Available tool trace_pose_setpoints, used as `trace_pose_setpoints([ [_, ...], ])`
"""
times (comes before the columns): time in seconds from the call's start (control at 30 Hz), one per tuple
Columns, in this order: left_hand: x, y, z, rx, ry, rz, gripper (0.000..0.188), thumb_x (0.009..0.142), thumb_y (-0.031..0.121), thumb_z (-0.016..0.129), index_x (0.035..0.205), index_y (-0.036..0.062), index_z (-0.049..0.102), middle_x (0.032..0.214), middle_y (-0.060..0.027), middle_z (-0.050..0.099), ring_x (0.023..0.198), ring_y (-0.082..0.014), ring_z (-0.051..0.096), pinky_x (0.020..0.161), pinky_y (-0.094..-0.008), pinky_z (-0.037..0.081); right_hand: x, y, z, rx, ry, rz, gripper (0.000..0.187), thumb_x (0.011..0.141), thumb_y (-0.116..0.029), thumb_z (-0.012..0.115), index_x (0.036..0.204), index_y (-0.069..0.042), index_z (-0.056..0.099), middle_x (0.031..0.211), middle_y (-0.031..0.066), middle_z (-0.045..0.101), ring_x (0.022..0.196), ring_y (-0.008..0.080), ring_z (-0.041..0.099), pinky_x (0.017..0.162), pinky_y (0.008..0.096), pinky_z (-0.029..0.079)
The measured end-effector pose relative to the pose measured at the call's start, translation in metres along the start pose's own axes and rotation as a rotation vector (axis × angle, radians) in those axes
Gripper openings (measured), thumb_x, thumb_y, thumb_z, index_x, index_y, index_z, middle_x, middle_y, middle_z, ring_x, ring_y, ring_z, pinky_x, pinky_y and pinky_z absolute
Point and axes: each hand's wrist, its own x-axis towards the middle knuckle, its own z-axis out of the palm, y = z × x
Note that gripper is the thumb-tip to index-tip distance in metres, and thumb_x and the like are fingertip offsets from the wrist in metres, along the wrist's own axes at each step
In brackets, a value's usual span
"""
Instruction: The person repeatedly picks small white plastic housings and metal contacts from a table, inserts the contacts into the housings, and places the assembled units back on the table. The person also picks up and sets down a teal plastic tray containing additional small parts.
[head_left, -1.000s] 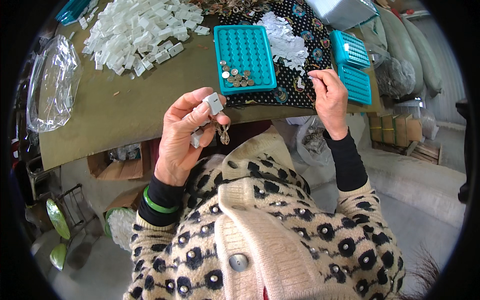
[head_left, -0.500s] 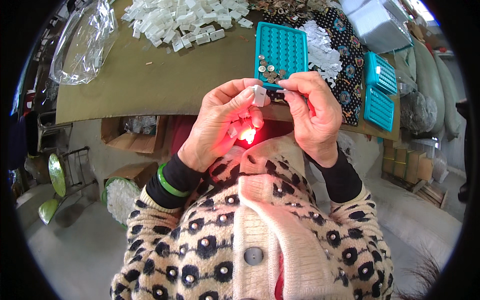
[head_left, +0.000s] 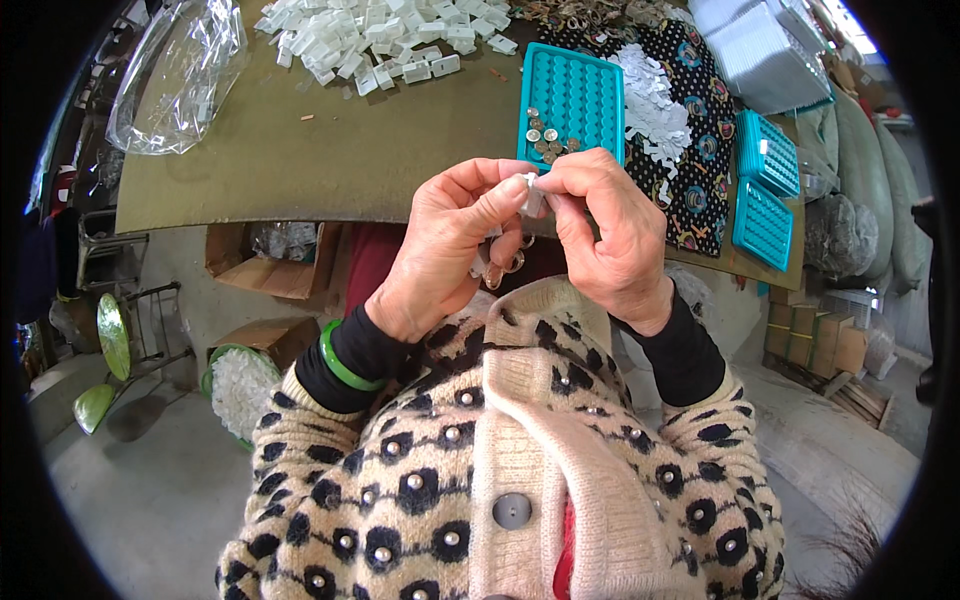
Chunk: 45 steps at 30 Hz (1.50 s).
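My left hand [head_left: 440, 245] pinches a small white plastic case [head_left: 533, 196] between thumb and fingers. Further white bits [head_left: 479, 262] show among its curled lower fingers, too small to make out. My right hand [head_left: 618, 240] is closed in a pinch, its thumb and forefinger tips against the top of the case; what lies between those tips is hidden. Just beyond both hands is a teal ridged tray [head_left: 575, 85] with several round silvery discs [head_left: 550, 140], like button cells, in its near left part.
Many white plastic cases [head_left: 390, 35] are heaped at the back. White paper-like pieces [head_left: 655, 100] lie on a dark patterned cloth [head_left: 700, 170]. More teal trays [head_left: 763, 225] stand at right, a clear plastic bag [head_left: 180, 80] at left. A basket of white pieces [head_left: 245, 390] is below left.
My right hand has moved left, bringing the thin flat pale piece seen in its fingertips to the white case. The bright red glow beneath my left fingers has gone out.
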Motion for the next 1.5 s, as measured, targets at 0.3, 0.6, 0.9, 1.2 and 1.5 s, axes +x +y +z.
trace_pose_setpoints([
  [0.3,-0.003,0.010,-0.005,0.012,0.038,-0.007,0.019,0.093,0.015,0.068,0.103,-0.0002,0.062,0.083,-0.0059,0.067,0.049,-0.0060,0.052,0.038,-0.0199,0.040,0.006,0.000,0.001,0.102,-0.084,0.246,0.014,0.080,0.009,0.059,0.090,-0.001,0.056,0.081,0.0108,0.058,0.069,0.0268,0.061,0.062,0.0332,0.051],
  [0.6,-0.003,0.014,-0.011,-0.012,0.046,0.007,0.018,0.092,0.015,0.069,0.101,0.0002,0.062,0.082,-0.0057,0.066,0.050,-0.0063,0.052,0.038,-0.0209,0.042,0.011,0.002,0.015,0.338,-0.069,0.426,0.011,0.079,0.009,0.058,0.085,-0.001,0.055,0.076,0.0085,0.056,0.062,0.0223,0.058,0.056,0.0320,0.048],
  [0.9,-0.007,0.011,-0.026,-0.020,0.017,0.050,0.016,0.092,0.013,0.068,0.099,-0.0006,0.062,0.078,-0.0045,0.065,0.049,-0.0064,0.053,0.039,-0.0212,0.043,0.023,-0.004,0.019,-0.121,-0.221,0.006,0.017,0.076,0.012,0.056,0.086,0.000,0.052,0.080,0.0128,0.055,0.067,0.0304,0.057,0.061,0.0357,0.048],
  [1.2,-0.036,0.059,-0.014,0.080,0.139,0.021,0.017,0.084,0.004,0.074,0.092,0.0038,0.059,0.070,-0.0016,0.060,0.046,-0.0069,0.050,0.037,-0.0211,0.037,0.044,-0.032,0.016,0.074,-0.334,0.180,0.010,0.078,0.006,0.060,0.083,-0.002,0.055,0.072,0.0095,0.057,0.060,0.0236,0.058,0.054,0.0319,0.045],
  [1.5,0.014,0.255,-0.084,1.549,0.651,1.611,0.018,0.077,0.005,0.078,0.090,0.0065,0.064,0.078,-0.0026,0.064,0.064,-0.0113,0.058,0.061,-0.0242,0.047,0.040,-0.026,-0.017,0.010,-0.235,0.337,0.006,0.082,0.002,0.063,0.084,-0.001,0.058,0.072,0.0093,0.060,0.061,0.0207,0.060,0.058,0.0302,0.047],
])
